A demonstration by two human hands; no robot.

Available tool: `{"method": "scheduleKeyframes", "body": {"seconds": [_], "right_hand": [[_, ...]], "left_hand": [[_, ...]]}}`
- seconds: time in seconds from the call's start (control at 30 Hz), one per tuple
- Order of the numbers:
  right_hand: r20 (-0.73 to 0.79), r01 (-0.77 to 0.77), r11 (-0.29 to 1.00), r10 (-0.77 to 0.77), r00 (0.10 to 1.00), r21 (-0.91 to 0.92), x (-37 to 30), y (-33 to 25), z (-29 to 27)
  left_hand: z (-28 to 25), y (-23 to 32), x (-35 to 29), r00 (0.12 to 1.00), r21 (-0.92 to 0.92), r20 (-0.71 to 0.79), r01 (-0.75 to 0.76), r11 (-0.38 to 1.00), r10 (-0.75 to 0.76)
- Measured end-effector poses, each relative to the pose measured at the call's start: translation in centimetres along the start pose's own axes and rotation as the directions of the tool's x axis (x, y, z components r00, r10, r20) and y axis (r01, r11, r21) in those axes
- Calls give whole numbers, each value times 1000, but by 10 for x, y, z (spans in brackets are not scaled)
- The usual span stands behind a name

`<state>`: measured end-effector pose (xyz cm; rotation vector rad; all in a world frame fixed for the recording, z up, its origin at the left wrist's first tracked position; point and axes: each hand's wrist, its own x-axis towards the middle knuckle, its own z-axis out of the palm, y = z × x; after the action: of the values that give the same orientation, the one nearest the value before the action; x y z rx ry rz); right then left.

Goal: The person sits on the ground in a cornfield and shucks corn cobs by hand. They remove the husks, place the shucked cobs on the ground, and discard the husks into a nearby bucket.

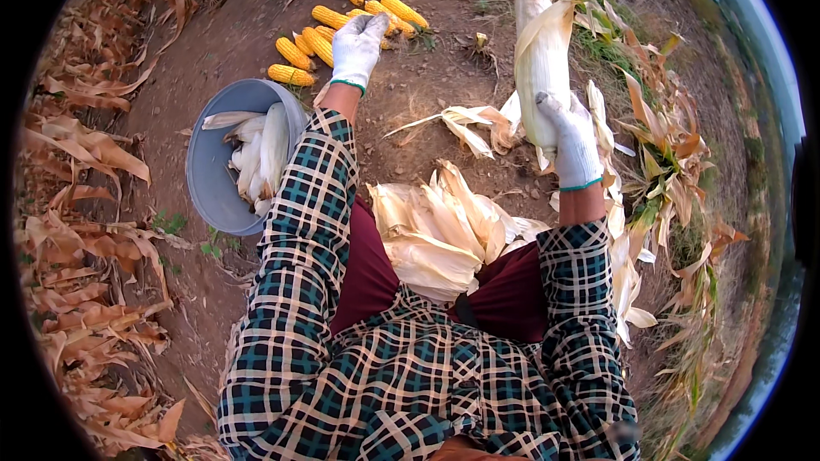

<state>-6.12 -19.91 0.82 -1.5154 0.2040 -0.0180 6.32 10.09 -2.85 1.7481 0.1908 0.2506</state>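
Note:
My right hand (571,137), in a white glove with a green cuff, is closed around the lower end of an unhusked ear of corn (545,64). The pale husk still wraps the ear, which points away from me. My left hand (355,49), gloved the same way, is over the near edge of a pile of bare yellow corn cobs (318,45). Its fingers are curled together, and whatever they may hold is hidden. Dry stripped husks (444,230) lie heaped between my legs.
A grey bucket (198,158) with several unhusked ears (272,149) inside stands left of my left forearm. Loose husks (470,124) lie on the brown soil ahead. Dry corn stalks (85,248) line the left; leaves and grass (683,154) run along the right.

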Motion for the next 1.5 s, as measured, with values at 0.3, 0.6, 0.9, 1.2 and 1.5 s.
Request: {"method": "scheduleKeyframes", "body": {"seconds": [0.3, 0.6, 0.9, 1.2, 1.5], "right_hand": [[35, 4, 1000, -3, 999, -12, -2, -3, 16], [25, -75, 997, 75, 997, 19, -5, -5, 7], [19, 5, 999, -6, 1000, 54, -5, -4, 7], [188, -11, 971, -36, 981, 239, -7, 4, 18], [461, 104, 993, -116, 880, 52, -24, -4, 40]], "left_hand": [[0, -40, 21, 940, -136, 329, 139, 981, -88], [-4, 0, 9, 854, -362, 399, -189, 913, 335], [-21, 12, 6, 959, 687, 268, -257, 680, 92], [13, 33, -49, 764, -150, 636, -16, 988, 109], [46, 55, -97, 713, -640, 684, 484, 597, 156]]}}
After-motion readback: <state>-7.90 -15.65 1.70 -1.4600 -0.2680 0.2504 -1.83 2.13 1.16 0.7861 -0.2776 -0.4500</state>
